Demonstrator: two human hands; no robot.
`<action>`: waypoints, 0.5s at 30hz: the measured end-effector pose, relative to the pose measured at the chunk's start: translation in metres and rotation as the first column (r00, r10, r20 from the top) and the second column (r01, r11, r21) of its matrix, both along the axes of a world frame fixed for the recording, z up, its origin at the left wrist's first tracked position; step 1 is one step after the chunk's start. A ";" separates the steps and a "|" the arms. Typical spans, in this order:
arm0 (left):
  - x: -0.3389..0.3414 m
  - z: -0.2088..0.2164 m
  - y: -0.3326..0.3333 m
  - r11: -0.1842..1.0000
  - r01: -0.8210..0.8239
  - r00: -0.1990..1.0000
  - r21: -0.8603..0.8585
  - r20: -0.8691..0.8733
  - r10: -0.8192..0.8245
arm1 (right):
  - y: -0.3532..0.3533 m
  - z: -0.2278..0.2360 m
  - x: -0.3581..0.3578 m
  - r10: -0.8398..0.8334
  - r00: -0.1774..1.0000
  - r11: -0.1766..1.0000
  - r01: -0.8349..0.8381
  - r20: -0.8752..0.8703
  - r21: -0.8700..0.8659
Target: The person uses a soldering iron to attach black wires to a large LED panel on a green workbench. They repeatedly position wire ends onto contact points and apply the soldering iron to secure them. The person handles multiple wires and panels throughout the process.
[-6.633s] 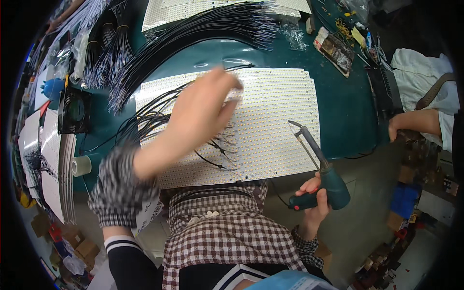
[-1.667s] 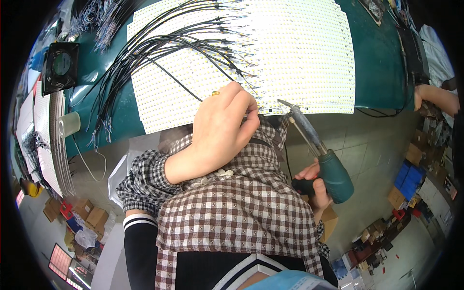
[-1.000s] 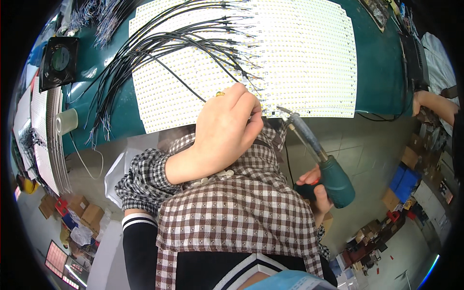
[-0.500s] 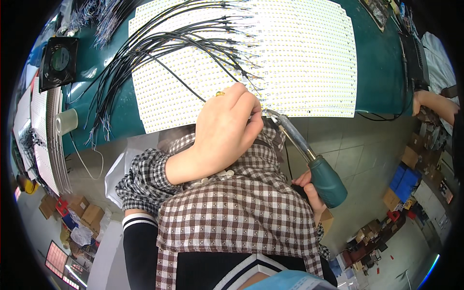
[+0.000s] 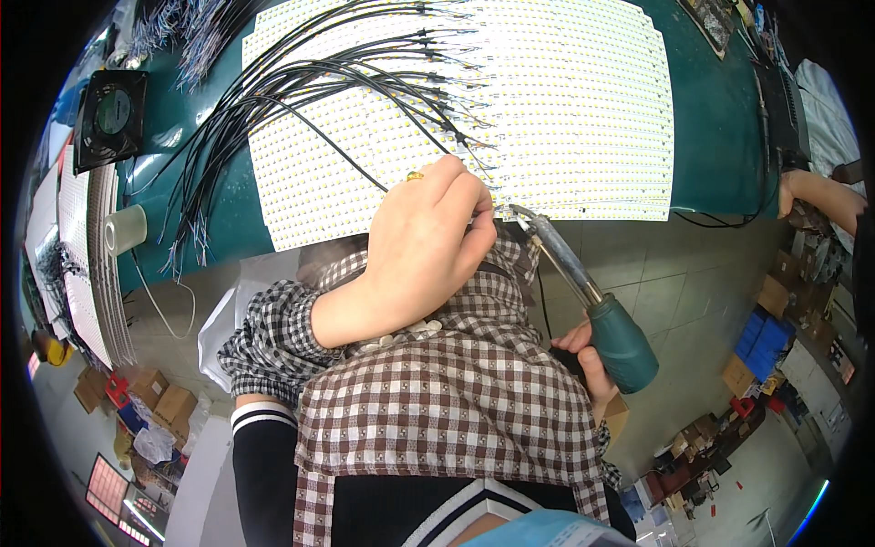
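My left hand (image 5: 424, 242) is closed in a pinch at the near edge of the white LED strip sheet (image 5: 583, 118). A black cable (image 5: 337, 155) runs under this hand, and its end seems to be between the fingers, which hide it. In my right hand (image 5: 588, 360) is a soldering iron (image 5: 620, 342) with a green handle and a metal barrel. Its tip points up and left, close to the sheet's near edge and just right of my left fingertips. Several more black cables (image 5: 301, 77) lie across the sheet, their thin wire ends along its middle.
The sheet rests on a green table (image 5: 720, 137). At the left are a black fan (image 5: 111, 114), a roll (image 5: 125, 230) and a stack of white boards (image 5: 91, 273). Another person's hand (image 5: 802, 191) is at the table's right end. Cardboard boxes (image 5: 169, 406) stand on the floor.
The soldering iron has shifted slightly to the right, its tip now a little farther from my left fingertips. My left hand has hardly moved.
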State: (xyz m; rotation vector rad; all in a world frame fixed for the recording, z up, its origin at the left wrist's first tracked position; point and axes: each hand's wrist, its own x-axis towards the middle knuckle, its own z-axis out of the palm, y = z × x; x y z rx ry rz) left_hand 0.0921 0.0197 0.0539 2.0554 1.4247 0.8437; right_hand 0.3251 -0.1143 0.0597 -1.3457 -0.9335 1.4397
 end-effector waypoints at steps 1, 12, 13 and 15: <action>0.000 0.000 0.000 1.000 0.000 1.000 0.000 -0.001 0.000 | 0.001 0.001 0.001 0.010 1.000 1.000 -0.010 0.012 0.003; 0.000 0.000 0.000 1.000 -0.003 1.000 -0.011 -0.001 0.003 | 0.006 0.005 -0.001 -0.018 0.997 0.999 0.021 -0.077 0.029; 0.000 0.000 0.000 1.000 -0.004 1.000 -0.013 -0.002 0.004 | 0.006 0.003 0.003 0.014 0.999 0.999 -0.013 -0.041 0.042; 0.000 0.000 0.000 1.000 -0.004 1.000 -0.010 -0.008 0.004 | 0.008 0.002 0.004 0.015 1.000 0.997 -0.015 -0.001 0.076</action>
